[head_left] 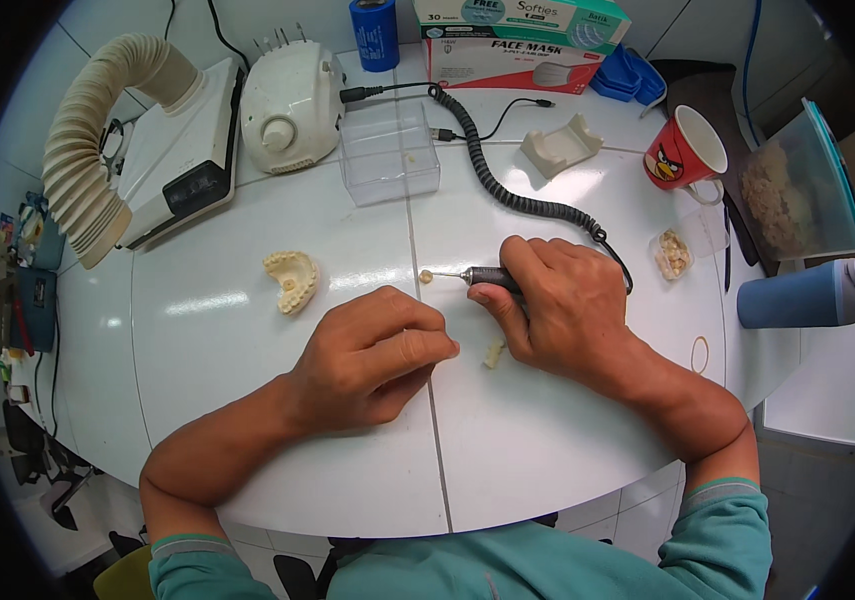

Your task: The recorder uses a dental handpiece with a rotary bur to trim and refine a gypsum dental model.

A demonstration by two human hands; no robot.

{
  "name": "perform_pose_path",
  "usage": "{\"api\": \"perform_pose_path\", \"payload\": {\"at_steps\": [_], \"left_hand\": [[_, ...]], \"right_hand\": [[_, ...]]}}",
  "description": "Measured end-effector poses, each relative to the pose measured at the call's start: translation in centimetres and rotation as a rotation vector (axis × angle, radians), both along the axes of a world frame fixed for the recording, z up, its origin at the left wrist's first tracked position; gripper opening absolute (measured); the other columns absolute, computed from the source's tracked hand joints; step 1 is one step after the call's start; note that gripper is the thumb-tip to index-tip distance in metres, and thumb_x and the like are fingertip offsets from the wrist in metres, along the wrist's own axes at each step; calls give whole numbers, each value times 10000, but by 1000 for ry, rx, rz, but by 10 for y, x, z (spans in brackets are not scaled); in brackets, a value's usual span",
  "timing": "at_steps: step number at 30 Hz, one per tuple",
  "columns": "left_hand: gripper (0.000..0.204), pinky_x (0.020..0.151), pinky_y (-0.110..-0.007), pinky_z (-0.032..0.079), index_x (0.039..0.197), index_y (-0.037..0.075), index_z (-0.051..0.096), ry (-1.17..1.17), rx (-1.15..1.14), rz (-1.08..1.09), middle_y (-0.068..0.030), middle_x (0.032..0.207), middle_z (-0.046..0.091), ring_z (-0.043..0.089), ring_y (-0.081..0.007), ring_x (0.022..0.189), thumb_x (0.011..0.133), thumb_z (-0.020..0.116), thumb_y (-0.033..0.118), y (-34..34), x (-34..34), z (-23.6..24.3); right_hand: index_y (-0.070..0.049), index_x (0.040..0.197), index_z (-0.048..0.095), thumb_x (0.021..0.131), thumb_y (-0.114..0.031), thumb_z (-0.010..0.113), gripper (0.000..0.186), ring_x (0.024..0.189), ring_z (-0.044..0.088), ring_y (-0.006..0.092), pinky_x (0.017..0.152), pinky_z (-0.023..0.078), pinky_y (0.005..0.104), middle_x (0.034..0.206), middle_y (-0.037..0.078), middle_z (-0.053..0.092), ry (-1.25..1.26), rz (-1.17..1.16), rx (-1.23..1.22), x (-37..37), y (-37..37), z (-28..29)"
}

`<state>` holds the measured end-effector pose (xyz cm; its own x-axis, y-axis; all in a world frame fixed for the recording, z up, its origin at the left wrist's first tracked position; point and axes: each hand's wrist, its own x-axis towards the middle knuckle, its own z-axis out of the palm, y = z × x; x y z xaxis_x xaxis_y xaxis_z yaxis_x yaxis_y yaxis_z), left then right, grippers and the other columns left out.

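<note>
My right hand is wrapped round a dark rotary handpiece held just over the white table. Its thin metal shank points left and ends in a small round tan tip. Left of it and nearer to me, my left hand is closed, thumb and fingers pressed together; anything between them is hidden. A cream dental cast of an arch of teeth lies beyond my left hand. Between the hands, close to the right thumb, is a small pale tooth-coloured piece.
A coiled black cord runs from the handpiece to a white control unit. Also at the back are a ribbed-hose extractor, clear plastic box and mask boxes. Rightward stand a red mug and blue tumbler.
</note>
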<state>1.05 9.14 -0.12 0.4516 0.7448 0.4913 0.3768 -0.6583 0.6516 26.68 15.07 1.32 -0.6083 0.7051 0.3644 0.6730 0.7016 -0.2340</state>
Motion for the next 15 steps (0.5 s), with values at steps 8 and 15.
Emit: {"api": "perform_pose_path", "payload": {"at_steps": [8,15], "left_hand": [[444,1048,-414,521,1382,204,768,402,155,-220,-13,1431,725,644,-259,1339,947,825,272,-16,35,11],[351,1012,-421,507,1278,152,772,423,145,-152,-33,1423,722,638,-259,1317,935,833,195,-20,17,1]], "right_hand": [[-78,836,644,1029,-491,729,464,570,685,286,481,479,411,658,91,668,11,-70,-3,-4,12,-6],[-66,871,623,1026,-417,751,404,574,661,313,490,459,434,652,103,650,67,-11,-20,-1,8,-5]]}}
